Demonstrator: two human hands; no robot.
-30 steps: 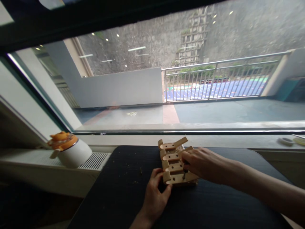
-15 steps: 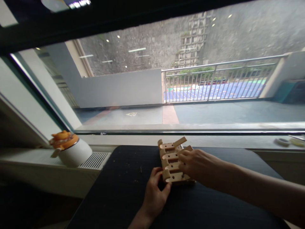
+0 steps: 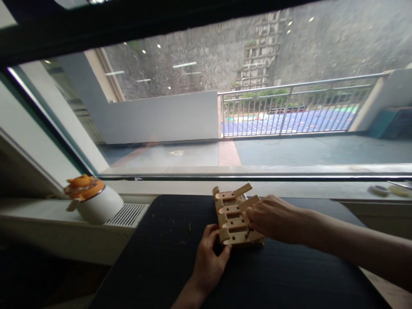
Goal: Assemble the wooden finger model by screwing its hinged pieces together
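A small wooden assembly (image 3: pixel 233 219) of several stacked slats with holes lies on the black tabletop (image 3: pixel 154 262) near its far edge. My left hand (image 3: pixel 209 262) grips the near left corner of the assembly, thumb against its front slat. My right hand (image 3: pixel 273 219) is closed over the right side, pinching a small dark tool (image 3: pixel 247 233) whose tip meets the front slat. Two slats stick out at an angle past my right fingers.
A white jar with an orange lid (image 3: pixel 93 199) stands on the vent ledge at left. Wood crumbs (image 3: pixel 183 231) dot the tabletop. Small round items (image 3: pixel 380 189) lie on the sill at far right. A large window runs behind the table.
My right hand shifted slightly on the assembly, hiding the dark tool half a second ago and showing it again now. My left hand kept its hold.
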